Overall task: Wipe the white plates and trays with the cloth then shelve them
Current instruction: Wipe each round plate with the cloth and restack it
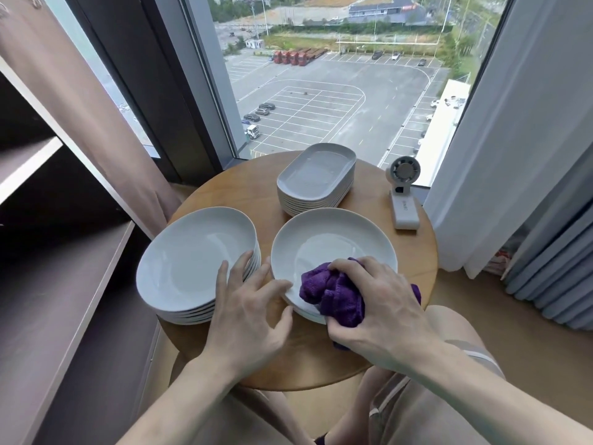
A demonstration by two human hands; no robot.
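A round wooden table [244, 194] stands close to a tall window [369, 130] with a dark frame; on the table's far right part a small white fan [403, 191] rests on its flat base, with the head upright and the grille facing the camera. A beige curtain [106, 117] hangs to the left of the table and a pale grey curtain [500, 149] to the right, above a wood-tone floor [513, 322]. Beyond the glass lies a line-marked car park [321, 91] seen from high above: a row of red trucks [290, 57] at its far edge, a white truck [252, 131] and several dark cars [261, 112] along its left side.
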